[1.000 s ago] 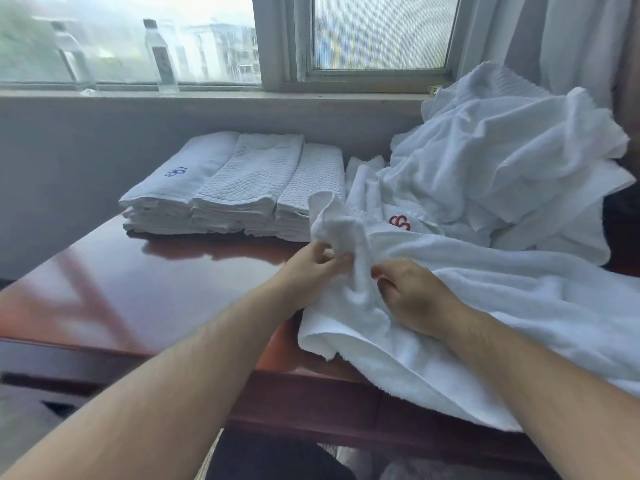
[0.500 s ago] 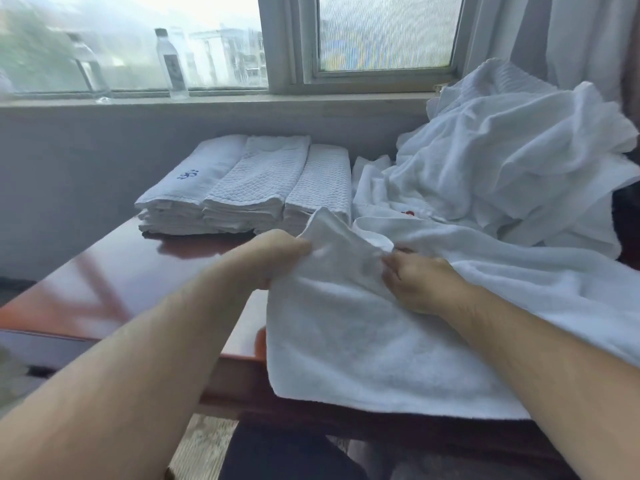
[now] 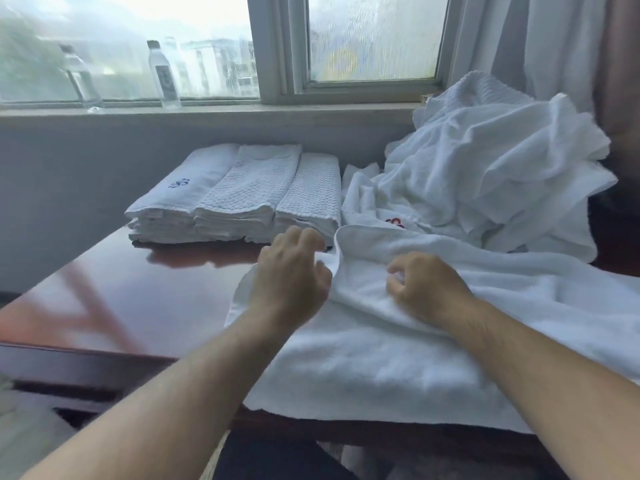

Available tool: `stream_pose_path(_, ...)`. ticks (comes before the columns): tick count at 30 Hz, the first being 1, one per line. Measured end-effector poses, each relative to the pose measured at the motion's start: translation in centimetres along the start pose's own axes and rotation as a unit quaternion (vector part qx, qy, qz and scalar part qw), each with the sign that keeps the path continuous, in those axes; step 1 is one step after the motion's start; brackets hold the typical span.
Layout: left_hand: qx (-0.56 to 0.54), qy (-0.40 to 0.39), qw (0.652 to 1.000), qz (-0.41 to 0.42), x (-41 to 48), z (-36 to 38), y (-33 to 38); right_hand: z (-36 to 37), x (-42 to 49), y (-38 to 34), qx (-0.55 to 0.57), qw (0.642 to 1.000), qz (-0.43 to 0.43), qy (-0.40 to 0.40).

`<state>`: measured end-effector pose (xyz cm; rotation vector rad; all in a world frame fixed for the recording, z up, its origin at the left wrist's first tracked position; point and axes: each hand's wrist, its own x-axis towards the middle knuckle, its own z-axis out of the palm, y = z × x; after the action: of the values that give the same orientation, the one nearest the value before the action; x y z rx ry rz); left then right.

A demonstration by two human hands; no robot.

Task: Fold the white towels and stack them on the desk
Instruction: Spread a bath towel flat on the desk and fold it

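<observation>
Towel [image 3: 398,341] edge seemingly inside left hand [image 3: 291,275] grip, on desk [image 3: 138,296].

We see three stacks of folded towels [image 3: 235,199] side by side on one desk [image 3: 114,299]. We see one big pile of messy towels [image 3: 485,174] and one towel [image 3: 398,358] spread out. Two bottles [image 3: 162,76] stand on the windowsill. We count two hands: the left hand [image 3: 291,278] and the right hand [image 3: 426,285].

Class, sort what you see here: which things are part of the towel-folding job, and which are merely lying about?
Part of the job:
towel being folded
left hand
right hand
folded stacks
unfolded pile
desk

Lying about:
two water bottles on the sill
curtain
</observation>
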<state>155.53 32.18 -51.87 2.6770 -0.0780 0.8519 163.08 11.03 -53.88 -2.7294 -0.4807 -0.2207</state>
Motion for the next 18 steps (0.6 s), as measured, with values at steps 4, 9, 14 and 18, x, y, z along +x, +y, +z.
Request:
stream_pose_path(4, -0.041, -0.162, 0.980, 0.112, -0.9, 3.6, 5.0, -2.9, -1.1, 4.0, -0.093, 0.983, 0.158, 0.021)
stream_pose_path(9, 0.042, -0.248, 0.961, 0.116, 0.9, 7.8, 9.4, -6.2, -3.5, 11.4, -0.121, 0.931, 0.339, -0.056)
stream_pose_path(14, 0.046, -0.245, 0.961, 0.116, 1.3, 10.7, 10.6, -5.8, -4.5, 15.6, -0.084, 0.922, 0.356, -0.128)
stream_pose_path(18, 0.043, -0.281, 0.945, 0.164, 0.7, 11.1, 9.4, -5.9, -2.4, 17.0, -0.097, 0.931, 0.324, -0.141)
